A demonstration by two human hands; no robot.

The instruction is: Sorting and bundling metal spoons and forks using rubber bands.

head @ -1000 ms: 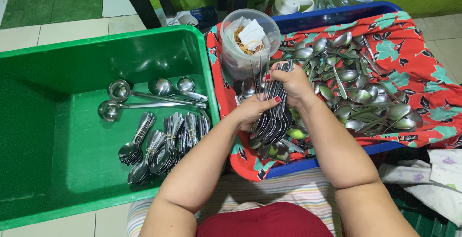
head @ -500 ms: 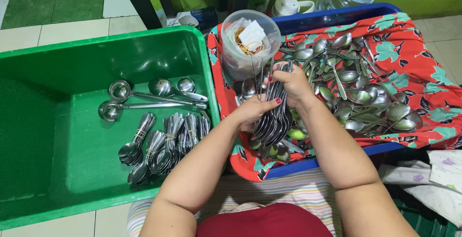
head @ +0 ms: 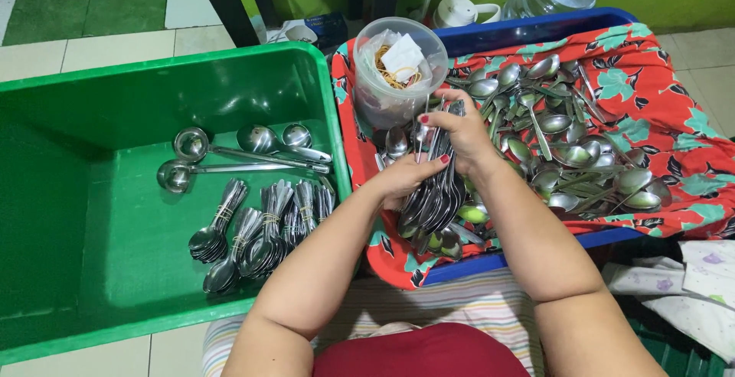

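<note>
Spoons of shiny stainless steel, gathered into one thick bundle (head: pixel 435 197), stand nearly upright at the centre of the frame, their bowls fanned downward and their handles pointing up toward a clear plastic tub (head: pixel 398 71) that holds rubber bands and folded paper. The bundle sits over the near edge of a red floral cloth (head: pixel 674 147) spread across a blue plastic crate (head: pixel 528 29); loose steel spoons (head: pixel 566 143) lie scattered on that cloth to the right.

Compared with half a second ago, the bundle and both hands hold almost the same spot and pose; no clear shift shows.

The left hand (head: pixel 402 178) is closed around the bundle's middle from the left side, red-painted thumbnail on top. The right hand (head: pixel 459 132) is clamped on the handle ends just above, fingers curled over them.

At the left of the frame, a large green plastic bin (head: pixel 69 193) contains banded spoon bundles (head: pixel 260 231) and three steel ladles (head: pixel 237 151).
</note>
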